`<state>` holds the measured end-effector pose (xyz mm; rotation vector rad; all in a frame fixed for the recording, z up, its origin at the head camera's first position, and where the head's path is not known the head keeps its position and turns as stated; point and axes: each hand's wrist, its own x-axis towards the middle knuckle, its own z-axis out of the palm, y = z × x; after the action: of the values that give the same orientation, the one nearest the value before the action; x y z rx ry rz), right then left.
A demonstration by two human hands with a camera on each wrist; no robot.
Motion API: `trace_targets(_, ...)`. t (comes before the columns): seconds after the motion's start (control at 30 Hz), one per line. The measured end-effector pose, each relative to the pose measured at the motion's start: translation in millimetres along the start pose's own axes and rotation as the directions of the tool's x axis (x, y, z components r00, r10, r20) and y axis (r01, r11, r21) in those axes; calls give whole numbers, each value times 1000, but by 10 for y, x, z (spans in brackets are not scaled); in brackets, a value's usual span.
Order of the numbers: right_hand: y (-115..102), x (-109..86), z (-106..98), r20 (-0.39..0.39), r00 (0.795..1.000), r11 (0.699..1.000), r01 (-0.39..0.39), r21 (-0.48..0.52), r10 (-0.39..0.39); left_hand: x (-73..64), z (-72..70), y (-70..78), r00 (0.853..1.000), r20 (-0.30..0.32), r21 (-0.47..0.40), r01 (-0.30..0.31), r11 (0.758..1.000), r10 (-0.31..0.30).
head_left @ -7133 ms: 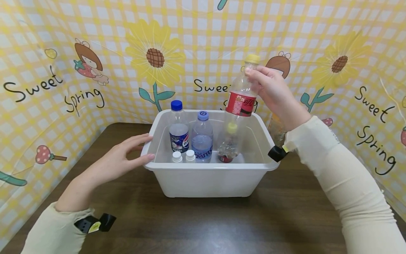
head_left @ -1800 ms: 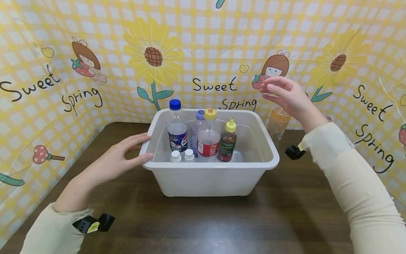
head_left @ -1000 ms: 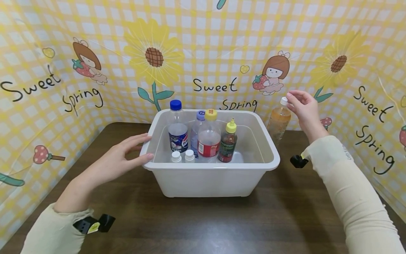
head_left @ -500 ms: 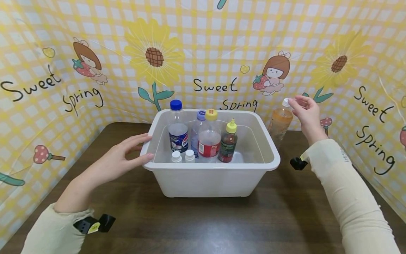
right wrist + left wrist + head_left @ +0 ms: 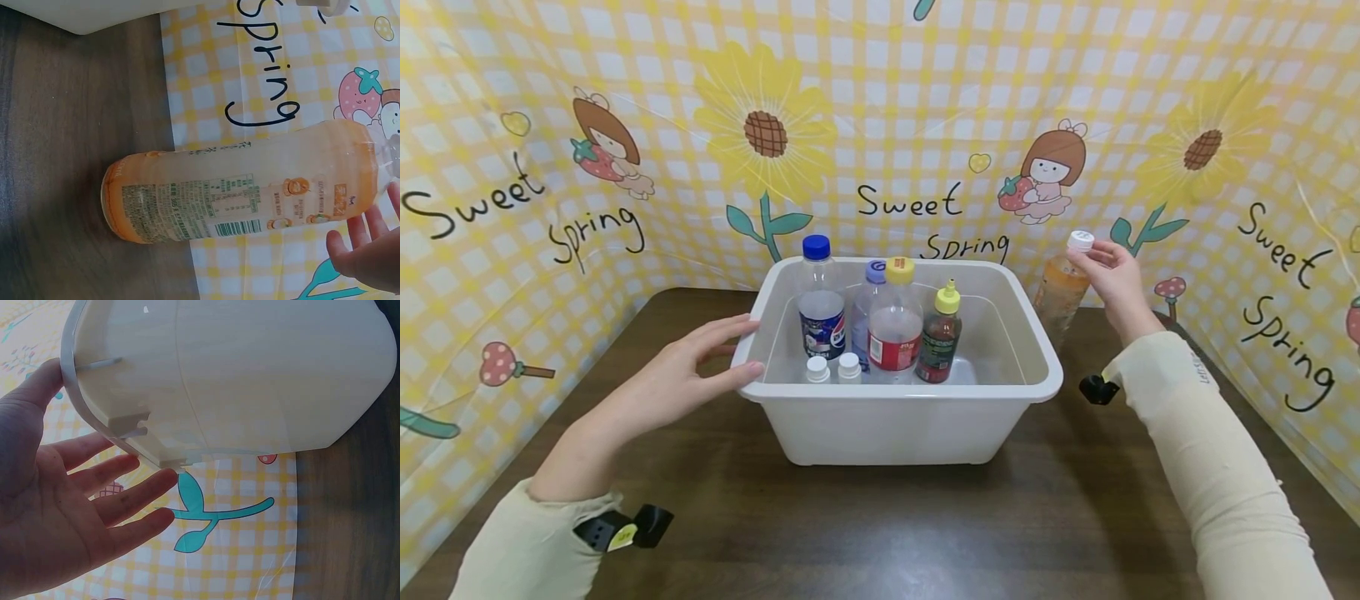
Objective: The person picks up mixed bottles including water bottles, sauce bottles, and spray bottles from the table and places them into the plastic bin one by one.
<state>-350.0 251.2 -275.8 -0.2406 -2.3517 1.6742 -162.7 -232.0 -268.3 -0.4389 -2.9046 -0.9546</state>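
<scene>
My right hand (image 5: 1117, 285) pinches a clear orange-labelled plastic bottle (image 5: 1058, 296) at the neck, just under its white cap (image 5: 1080, 240). This bottle stands behind the tub's right side, which hides its base in the head view. In the right wrist view the bottle's printed label (image 5: 237, 194) faces the camera, and the fingertips sit at its neck end. On the left, my left hand (image 5: 673, 379) touches the rim of a white plastic tub (image 5: 895, 429). The left wrist view shows its thumb on the rim and its fingers (image 5: 134, 497) spread beneath.
Inside the tub stand a blue-capped Pepsi bottle (image 5: 822, 321), a lavender-capped bottle (image 5: 863, 321), a yellow-capped red-label bottle (image 5: 895, 333), a dark sauce bottle (image 5: 938, 342) and two small white-capped bottles (image 5: 817, 370). Checked cloth (image 5: 880, 125) encloses the brown table (image 5: 880, 525).
The red-label bottle, earlier held over the tub, now stands in it, released. My right hand has moved right and down to the orange-labelled bottle's neck. The left hand stays at the rim.
</scene>
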Motion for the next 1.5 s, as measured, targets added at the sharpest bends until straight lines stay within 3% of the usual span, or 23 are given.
trace_targets(0.2, 19, 7, 41, 36, 999, 1000, 2, -21, -1, 3, -2, -1, 1000, 4, -6, 6, 1000, -6)
trace_targets(0.47, -5, 19, 67, 12, 1000, 1000, -14, -10, 15, 4, -6, 2, 1000, 8, -13, 10, 1000, -10)
trace_targets(1.5, -156, -66, -17, 20, 997, 997, 72, -10, -72, -2, -2, -11, 1000, 5, -19, -7, 1000, 7)
